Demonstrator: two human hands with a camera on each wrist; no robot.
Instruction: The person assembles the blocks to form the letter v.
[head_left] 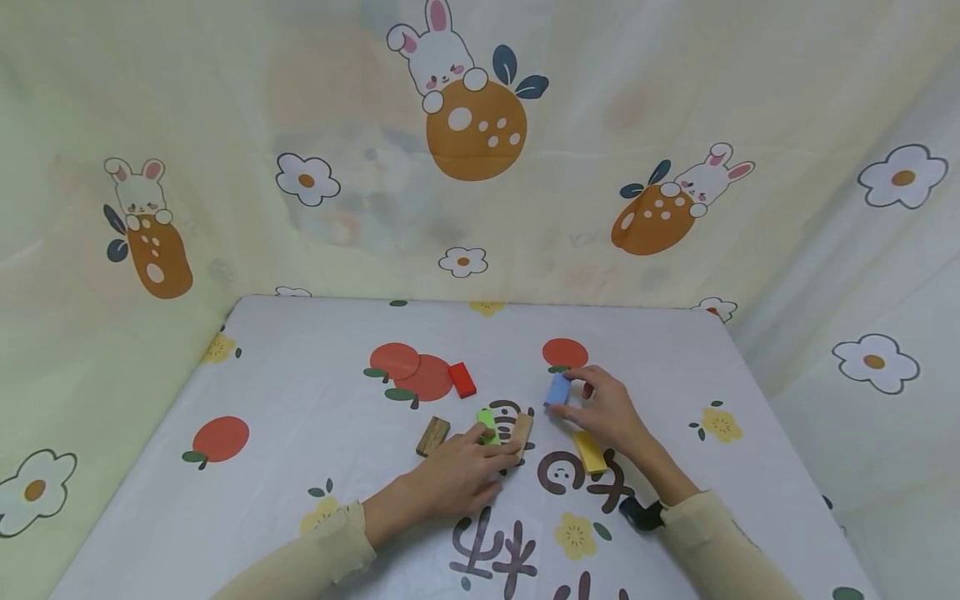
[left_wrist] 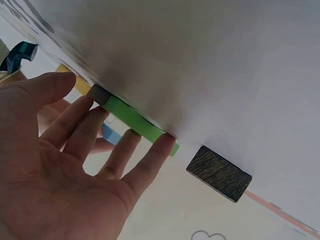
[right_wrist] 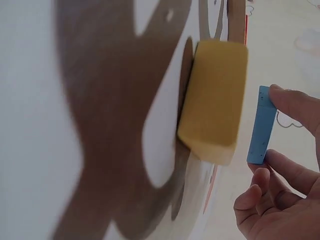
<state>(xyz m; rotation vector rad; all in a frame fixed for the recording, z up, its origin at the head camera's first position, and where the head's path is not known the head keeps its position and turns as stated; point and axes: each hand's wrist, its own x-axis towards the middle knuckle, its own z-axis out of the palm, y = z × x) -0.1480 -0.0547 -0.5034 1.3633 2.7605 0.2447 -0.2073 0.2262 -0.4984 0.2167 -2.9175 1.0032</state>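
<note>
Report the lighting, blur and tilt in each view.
Head: soft, even light on the tabletop, no harsh glare; left wrist: steeply tilted and dim, soft shadow above the green block, the dark wooden block almost black; right wrist: also tilted, the close yellow block soft-edged, the blue block crisper, the foreground lettering blurred.

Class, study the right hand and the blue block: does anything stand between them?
Nothing visible does: the right hand pinches the blue block directly by its ends. The yellow block lies beside the hand, outside that grip.
</note>
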